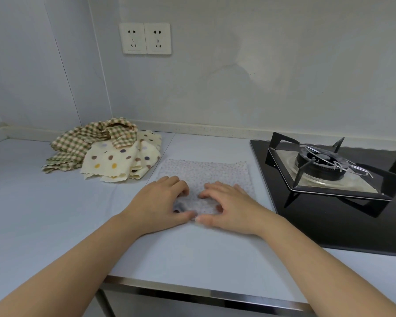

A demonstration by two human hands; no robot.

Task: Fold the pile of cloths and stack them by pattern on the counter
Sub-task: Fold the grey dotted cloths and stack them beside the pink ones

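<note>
A pale cloth with a fine speckled print (pixel 206 171) lies flat on the white counter (pixel 55 202), in front of me. Both hands sit side by side on its near part. My left hand (pixel 160 202) and my right hand (pixel 229 209) have curled fingers, and each pinches the cloth's near edge between thumb and fingers, the thumbs almost touching. At the back left lies a loose pile: a crumpled green-and-cream checked cloth (pixel 89 143) on top of a cream cloth with coloured polka dots (pixel 121 163).
A black glass hob with a gas burner and metal pan support (pixel 329 170) fills the right side, close to the speckled cloth's right edge. Two wall sockets (pixel 145 38) sit above the pile. The counter's metal front edge (pixel 192 291) runs below my forearms.
</note>
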